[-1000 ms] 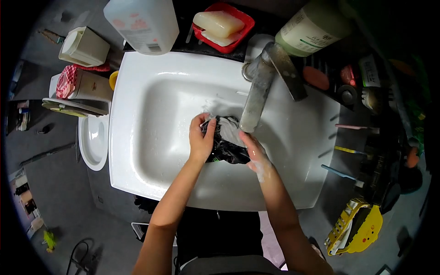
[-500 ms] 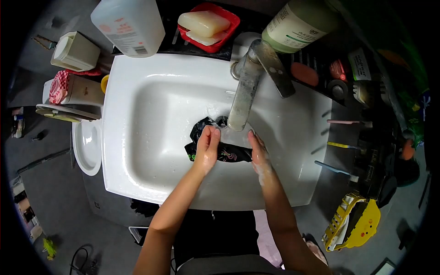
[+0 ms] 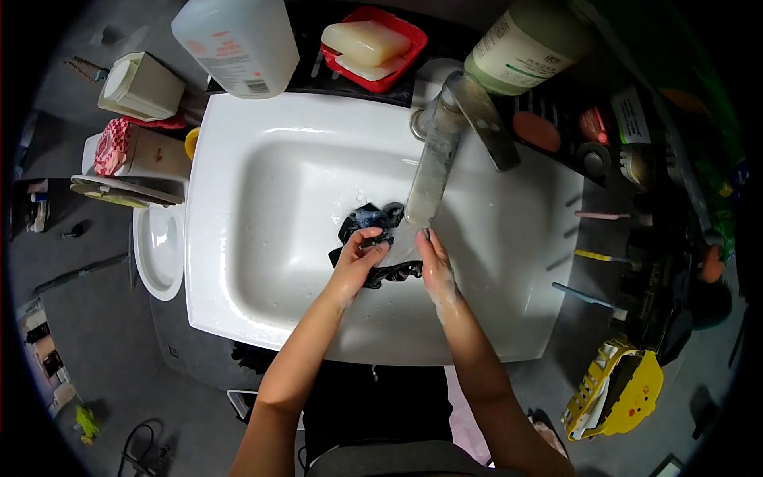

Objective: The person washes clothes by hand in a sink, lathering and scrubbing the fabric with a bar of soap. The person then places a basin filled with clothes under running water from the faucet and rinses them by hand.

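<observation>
A wet, bunched black cloth (image 3: 395, 274) lies low in the white sink (image 3: 262, 238), below the faucet (image 3: 429, 179). My left hand (image 3: 359, 261) is closed on its left part, fingers curled over the fabric. On the other side, my right hand (image 3: 433, 261) grips the cloth's right edge, its fingertips just under the spout. A pale, wet patch of fabric stretches between the two hands. White suds cling to my right wrist. Part of the cloth is hidden behind my fingers.
A red soap dish (image 3: 413, 49) with soap bars stands behind the sink, between a clear jug (image 3: 238, 48) and a green pump bottle (image 3: 520, 52). Toothbrushes (image 3: 592, 296) project at the right, near a yellow basket (image 3: 636, 397). A white lid (image 3: 159, 254) is at the left.
My hands have come closer together, and the cloth between them is more bunched. The colored print that showed on its front is now mostly folded away. The view has shifted slightly.
</observation>
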{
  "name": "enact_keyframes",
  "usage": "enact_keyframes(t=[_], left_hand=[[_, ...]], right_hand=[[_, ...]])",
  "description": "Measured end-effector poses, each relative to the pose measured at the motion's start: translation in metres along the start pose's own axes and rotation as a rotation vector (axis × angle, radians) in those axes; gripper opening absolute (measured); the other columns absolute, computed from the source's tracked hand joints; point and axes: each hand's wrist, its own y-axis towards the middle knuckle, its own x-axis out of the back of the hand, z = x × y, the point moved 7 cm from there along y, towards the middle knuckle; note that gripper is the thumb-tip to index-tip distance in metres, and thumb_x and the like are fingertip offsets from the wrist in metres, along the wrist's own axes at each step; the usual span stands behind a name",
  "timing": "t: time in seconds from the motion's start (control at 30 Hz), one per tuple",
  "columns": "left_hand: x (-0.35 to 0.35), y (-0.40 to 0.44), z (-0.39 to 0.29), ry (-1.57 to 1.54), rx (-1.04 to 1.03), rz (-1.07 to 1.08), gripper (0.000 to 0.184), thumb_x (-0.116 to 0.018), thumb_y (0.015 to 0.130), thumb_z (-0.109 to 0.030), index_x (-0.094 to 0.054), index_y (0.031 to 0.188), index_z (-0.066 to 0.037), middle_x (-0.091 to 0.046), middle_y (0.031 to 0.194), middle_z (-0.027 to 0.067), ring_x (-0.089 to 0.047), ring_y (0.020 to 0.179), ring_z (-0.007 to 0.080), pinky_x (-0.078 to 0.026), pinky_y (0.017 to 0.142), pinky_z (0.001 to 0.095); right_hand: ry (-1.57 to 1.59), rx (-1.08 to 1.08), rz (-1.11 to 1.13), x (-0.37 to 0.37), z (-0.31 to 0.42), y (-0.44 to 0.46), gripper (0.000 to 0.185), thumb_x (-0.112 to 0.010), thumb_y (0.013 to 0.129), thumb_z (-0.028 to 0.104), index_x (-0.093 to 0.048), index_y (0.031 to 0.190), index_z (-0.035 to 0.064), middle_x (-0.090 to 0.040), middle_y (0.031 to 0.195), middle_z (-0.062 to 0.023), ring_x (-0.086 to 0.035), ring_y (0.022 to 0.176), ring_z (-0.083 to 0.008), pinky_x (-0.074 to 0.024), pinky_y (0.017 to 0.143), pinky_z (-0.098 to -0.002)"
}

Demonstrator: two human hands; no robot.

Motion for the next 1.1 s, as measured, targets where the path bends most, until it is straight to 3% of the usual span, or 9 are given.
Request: enact_keyframes(t=[0.1,0.23,0.33,0.47,0.6,0.7,0.8,0.87,1.1], left_hand=[[0.001,0.009,-0.005,-0.125,0.055,0.103,0.048,-0.043,0.067,0.008,-0.05,0.113,-0.005,-0.057,0.09,0.0067,-0.053,0.084,0.0127,-0.042,0.078,0.0227],[-0.006,0.02,-0.023,-0.146,0.07,0.323,0.05,-0.041,0.061,0.007,-0.054,0.107,-0.005,-0.06,0.089,0.0082,-0.053,0.08,0.0149,-0.042,0.077,0.0249],[-0.021,0.013,-0.034,0.081,0.1,0.585,0.048,-0.043,0.06,0.006,-0.056,0.104,-0.004,-0.06,0.086,0.0077,-0.053,0.078,0.0143,-0.041,0.076,0.0241],[-0.053,0.01,-0.047,0.251,0.002,0.804,0.037,-0.042,0.062,0.01,-0.059,0.092,-0.003,-0.059,0.08,0.0048,-0.053,0.074,0.0112,-0.041,0.07,0.0219],[-0.035,0.032,-0.068,0.415,-0.259,0.477,0.022,-0.046,0.071,0.008,-0.057,0.087,-0.003,-0.055,0.073,-0.0007,-0.051,0.071,0.0083,-0.041,0.07,0.0221],[-0.006,0.028,-0.073,0.475,-0.529,-0.085,0.008,-0.05,0.077,0.002,-0.054,0.082,-0.001,-0.055,0.072,0.0021,-0.05,0.069,0.0079,-0.04,0.066,0.0206],[0.014,0.013,-0.046,0.432,-0.316,-0.292,0.015,-0.059,0.081,-0.014,-0.053,0.078,-0.001,-0.053,0.067,0.0016,-0.046,0.064,0.0077,-0.038,0.061,0.0217],[0.006,0.004,-0.015,0.5,-0.153,-0.203,0.031,-0.056,0.085,-0.03,-0.052,0.076,-0.001,-0.049,0.063,-0.0009,-0.041,0.06,0.0064,-0.036,0.056,0.0217],[-0.013,0.005,0.026,-0.295,0.072,0.001,0.013,-0.049,0.09,-0.024,-0.055,0.087,-0.013,-0.05,0.069,-0.0064,-0.043,0.062,0.0023,-0.035,0.057,0.017]], right_hand=[[0.112,-0.073,0.105,0.012,-0.035,-0.012,0.051,-0.051,0.085,0.004,-0.03,0.132,0.0008,-0.038,0.13,-0.0092,-0.034,0.118,-0.0113,-0.0291,0.094,-0.0222],[-0.273,-0.347,0.257,0.025,-0.031,-0.031,0.032,-0.053,0.085,0.009,-0.048,0.117,0.0052,-0.053,0.101,-0.0027,-0.059,0.072,-0.0102,-0.0499,0.06,-0.0258],[-0.29,0.118,0.074,0.044,-0.014,0.004,0.037,-0.055,0.082,0.009,-0.047,0.118,0.0055,-0.056,0.101,-0.006,-0.056,0.093,-0.0165,-0.0445,0.08,-0.0278],[-0.088,-0.139,0.437,0.015,-0.014,0.006,0.028,-0.051,0.085,0.02,-0.055,0.104,-0.0002,-0.058,0.095,-0.0053,-0.053,0.09,-0.0136,-0.0405,0.082,-0.0258],[-0.116,-0.278,0.582,0.004,-0.032,0.015,0.029,-0.05,0.087,0.027,-0.058,0.1,0.0012,-0.057,0.093,-0.0025,-0.052,0.088,-0.0104,-0.0403,0.08,-0.0233],[0.328,-0.238,0.262,0.003,-0.016,0.01,0.036,-0.048,0.087,0.026,-0.052,0.11,-0.0016,-0.057,0.105,-0.0061,-0.052,0.099,-0.0156,-0.0369,0.09,-0.0301],[0.503,-0.253,0.175,0.004,-0.02,0.004,0.037,-0.044,0.088,0.022,-0.045,0.118,-0.0009,-0.053,0.113,-0.0088,-0.048,0.107,-0.0184,-0.0343,0.095,-0.033],[0.558,-0.264,0.179,0.002,-0.021,0.001,0.037,-0.043,0.088,0.021,-0.043,0.119,-0.0005,-0.052,0.115,-0.0095,-0.048,0.108,-0.019,-0.0343,0.095,-0.0336],[0.538,-0.118,0.145,0.019,-0.019,-0.004,0.028,-0.049,0.085,0.017,-0.048,0.106,-0.001,-0.054,0.105,-0.0115,-0.052,0.1,-0.0209,-0.0381,0.09,-0.0357]])
